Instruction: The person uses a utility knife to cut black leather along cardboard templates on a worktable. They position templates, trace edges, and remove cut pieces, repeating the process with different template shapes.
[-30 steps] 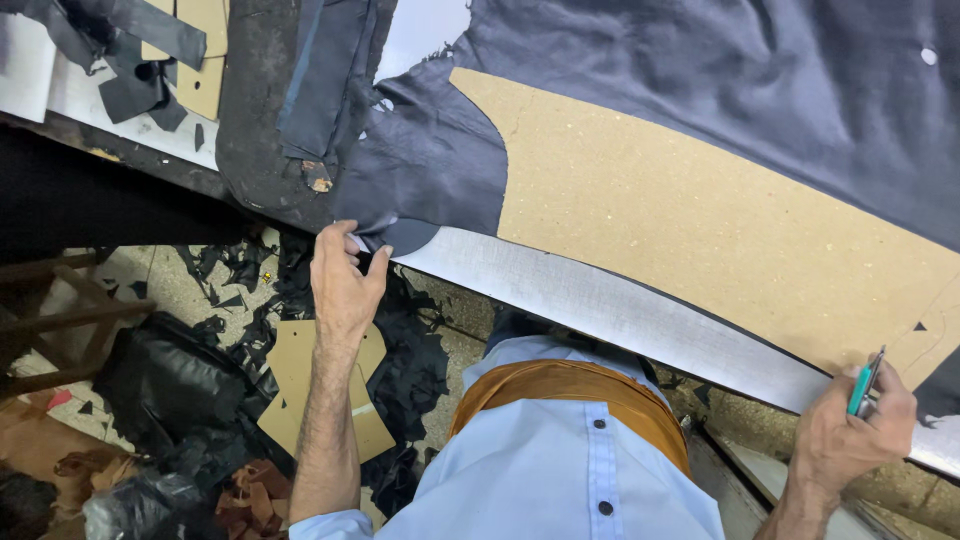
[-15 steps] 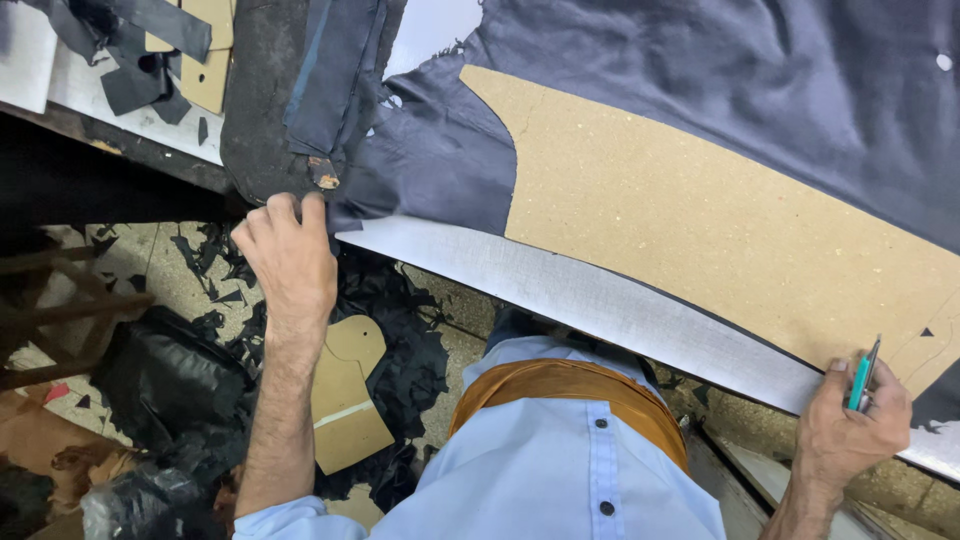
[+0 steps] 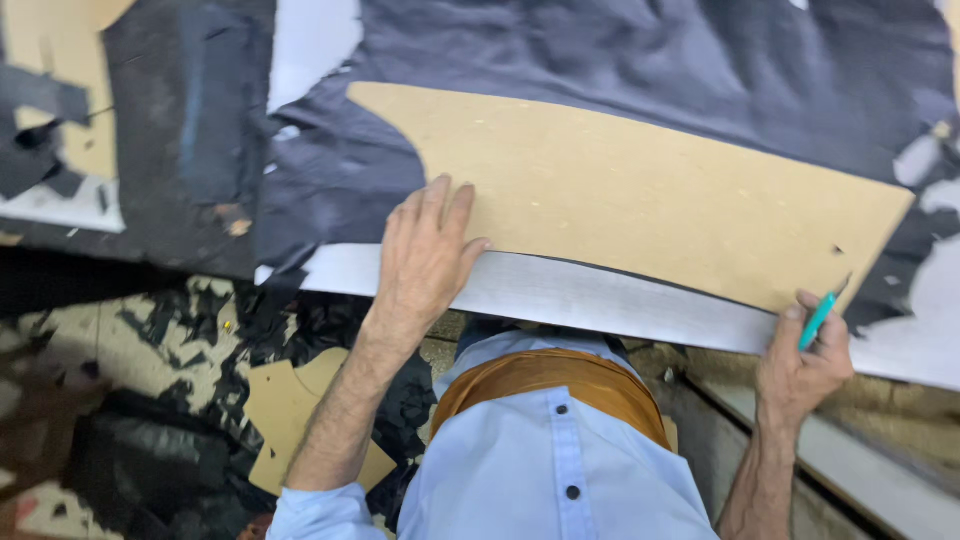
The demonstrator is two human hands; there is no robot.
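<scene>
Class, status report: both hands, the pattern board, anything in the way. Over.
Left hand flat on tan cardboard pattern. Right hand holds green pen at its corner. Pattern lies on dark fabric. Nothing obstructing.

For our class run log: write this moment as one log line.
left hand: flat on cardboard pattern | right hand: holds teal pen at pattern's corner | pattern on dark fabric

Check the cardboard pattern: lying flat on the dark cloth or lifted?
Flat. The cardboard pattern lies on the dark cloth, left hand pressing its near edge.
</scene>
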